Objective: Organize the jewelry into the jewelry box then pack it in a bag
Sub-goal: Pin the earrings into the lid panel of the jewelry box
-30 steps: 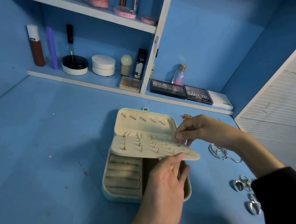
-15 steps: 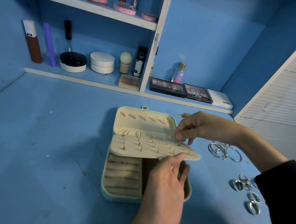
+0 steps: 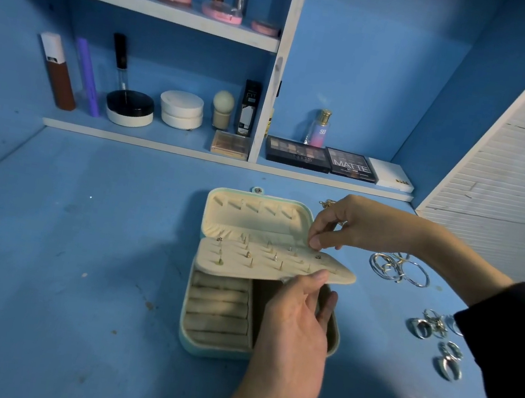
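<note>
Earring panel point(image 3: 265, 260) of the jewelry box point(image 3: 198, 342) is what both hands work on. It is a padded flap held roughly level over the open tray, long axis running left to right across my view, with rows of studs standing in it. Box sits on the desk point(image 3: 75, 256), lid point(image 3: 252, 214) laid back on the far side.

Right hand point(image 3: 363, 224) is the nearer one to the target. Its fingers point(image 3: 316, 241) are curled, thumb and forefinger pinched tip to tip, just above the panel's far right corner. One stud point(image 3: 318, 257) sits directly below the pinch, a touch toward me. Whether anything is held in the pinch I cannot tell; too small. Contact with the stud is not resolved either.

Left hand point(image 3: 292, 332) grips the panel's near edge, thumb on top, other fingers tucked beneath, over the tray's right compartment. I read it as a steadying hold that keeps the flap flat for the right hand.

Judgement: the coming move is a short straight drop from the right fingers onto that corner, and the panel must not sag.

Outward, right of the right fingers:
- hoop earrings point(image 3: 397, 270) near the wrist
- rings point(image 3: 435, 330) further toward me, beside the dark sleeve point(image 3: 510, 355)
- a gold chain point(image 3: 327, 203) just behind the knuckles

All lie loose on the desk, none boxed yet. No bag in view.
</note>
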### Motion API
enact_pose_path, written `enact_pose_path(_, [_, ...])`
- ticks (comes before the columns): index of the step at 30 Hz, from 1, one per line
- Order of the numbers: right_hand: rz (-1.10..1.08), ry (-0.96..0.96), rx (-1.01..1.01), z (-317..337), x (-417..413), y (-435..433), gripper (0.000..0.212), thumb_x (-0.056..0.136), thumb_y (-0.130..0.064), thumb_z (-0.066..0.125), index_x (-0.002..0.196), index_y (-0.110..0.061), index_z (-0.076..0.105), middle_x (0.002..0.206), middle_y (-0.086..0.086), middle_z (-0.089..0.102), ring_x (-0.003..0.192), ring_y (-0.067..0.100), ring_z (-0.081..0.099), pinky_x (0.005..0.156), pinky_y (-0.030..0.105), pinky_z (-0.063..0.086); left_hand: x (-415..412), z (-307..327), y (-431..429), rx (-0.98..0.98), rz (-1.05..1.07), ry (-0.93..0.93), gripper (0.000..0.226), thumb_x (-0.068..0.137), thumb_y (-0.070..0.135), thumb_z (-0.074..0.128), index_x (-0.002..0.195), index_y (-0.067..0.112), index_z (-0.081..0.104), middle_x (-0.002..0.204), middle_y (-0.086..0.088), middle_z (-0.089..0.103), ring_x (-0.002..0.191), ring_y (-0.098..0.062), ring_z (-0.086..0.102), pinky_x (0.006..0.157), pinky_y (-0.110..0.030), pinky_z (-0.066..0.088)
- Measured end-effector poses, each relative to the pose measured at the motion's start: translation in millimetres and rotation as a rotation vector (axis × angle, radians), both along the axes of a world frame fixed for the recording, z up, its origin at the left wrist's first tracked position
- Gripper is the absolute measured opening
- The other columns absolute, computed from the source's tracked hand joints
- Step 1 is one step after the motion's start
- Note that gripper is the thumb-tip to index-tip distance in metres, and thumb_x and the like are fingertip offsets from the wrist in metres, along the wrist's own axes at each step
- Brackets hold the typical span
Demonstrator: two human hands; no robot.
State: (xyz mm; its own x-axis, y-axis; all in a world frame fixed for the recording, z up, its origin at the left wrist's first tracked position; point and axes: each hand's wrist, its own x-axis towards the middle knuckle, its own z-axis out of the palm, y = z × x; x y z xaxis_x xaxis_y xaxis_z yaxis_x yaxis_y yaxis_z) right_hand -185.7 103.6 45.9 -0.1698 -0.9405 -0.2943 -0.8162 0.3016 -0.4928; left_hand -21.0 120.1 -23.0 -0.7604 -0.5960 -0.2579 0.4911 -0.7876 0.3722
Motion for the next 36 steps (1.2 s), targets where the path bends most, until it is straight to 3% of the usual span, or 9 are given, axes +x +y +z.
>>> enact_pose_path(7, [0.035, 0.112, -0.013, 3.0, 6.9, 1.5, 0.007, 0.086, -0.018, 0.066, 0.086, -0.021, 0.072, 0.083, -0.007, 0.07, 0.066, 0.003, 0.06, 0.066, 0.008, 0.044, -0.8, -0.5, 1.0, -0.001, 0.013, 0.016, 0.039, 0.063, 0.015, 0.062, 0.101, 0.021, 0.066, 0.11, 0.002, 0.068, 0.105, -0.014, 0.058, 0.092, -0.031, 0.041])
enact_pose_path(13, [0.068, 0.148, 0.0, 1.6, 8.1, -1.4, 0.008, 0.084, -0.015, 0.066, 0.084, -0.019, 0.073, 0.083, -0.003, 0.071, 0.074, 0.011, 0.063, 0.078, 0.023, 0.049, -1.7, -1.8, 0.8, -0.008, 0.016, 0.011, 0.042, 0.063, 0.015, 0.063, 0.105, 0.021, 0.065, 0.112, 0.002, 0.068, 0.105, -0.013, 0.058, 0.093, -0.031, 0.041])
enact_pose_path(16, [0.077, 0.121, 0.005, 2.6, 6.4, -0.4, 0.008, 0.084, -0.013, 0.067, 0.084, -0.019, 0.073, 0.082, -0.005, 0.071, 0.075, 0.01, 0.064, 0.079, 0.021, 0.049, -0.7, -2.1, 0.9, -0.024, 0.009, 0.004, 0.051, 0.06, 0.016, 0.067, 0.111, 0.02, 0.064, 0.118, 0.0, 0.067, 0.106, -0.013, 0.059, 0.093, -0.03, 0.041])
enact_pose_path(20, [0.095, 0.088, 0.034, 7.2, 3.7, -3.0, 0.012, 0.083, -0.011, 0.066, 0.083, -0.023, 0.069, 0.079, -0.009, 0.071, 0.079, 0.011, 0.067, 0.078, 0.019, 0.049, -0.4, -2.2, 0.7, -0.034, 0.006, -0.004, 0.046, 0.063, 0.017, 0.063, 0.109, 0.02, 0.064, 0.124, -0.002, 0.064, 0.108, -0.012, 0.058, 0.093, -0.031, 0.04])
enact_pose_path(28, [0.105, 0.153, 0.094, 8.8, 8.8, -7.0, 0.011, 0.084, -0.014, 0.066, 0.081, -0.023, 0.07, 0.079, -0.009, 0.069, 0.074, 0.01, 0.064, 0.078, 0.024, 0.05, 1.5, -3.5, 1.0, -0.036, 0.004, -0.001, 0.064, 0.048, 0.023, 0.073, 0.112, 0.02, 0.065, 0.121, 0.0, 0.066, 0.109, -0.012, 0.059, 0.093, -0.03, 0.042])
enact_pose_path(31, [0.056, 0.204, 0.104, 5.6, 11.1, -10.0, 0.009, 0.08, -0.017, 0.068, 0.075, -0.024, 0.07, 0.076, -0.005, 0.07, 0.074, 0.014, 0.063, 0.077, 0.031, 0.051, 2.0, -3.0, 0.9, -0.02, 0.005, 0.004, 0.055, 0.046, 0.022, 0.073, 0.101, 0.02, 0.067, 0.114, 0.0, 0.068, 0.105, -0.013, 0.059, 0.092, -0.03, 0.041])
enact_pose_path(33, [-0.015, 0.216, 0.135, 5.3, 14.9, -13.4, 0.005, 0.077, -0.016, 0.068, 0.076, -0.014, 0.072, 0.072, 0.002, 0.068, 0.067, 0.014, 0.059, 0.069, 0.028, 0.049, 1.9, -0.9, 0.7, -0.001, 0.005, -0.003, 0.045, 0.051, 0.016, 0.072, 0.096, 0.021, 0.068, 0.111, 0.0, 0.068, 0.103, -0.013, 0.059, 0.092, -0.03, 0.04])
enact_pose_path(36, [-0.141, 0.195, 0.193, 6.8, 21.9, -19.5, 0.017, 0.075, -0.014, 0.067, 0.079, 0.002, 0.069, 0.062, 0.006, 0.057, 0.059, 0.017, 0.049, 0.057, 0.024, 0.041, 1.7, 1.4, 0.8, 0.026, 0.011, -0.002, 0.028, 0.061, 0.013, 0.064, 0.086, 0.022, 0.069, 0.107, 0.002, 0.069, 0.1, -0.011, 0.061, 0.095, -0.031, 0.039])
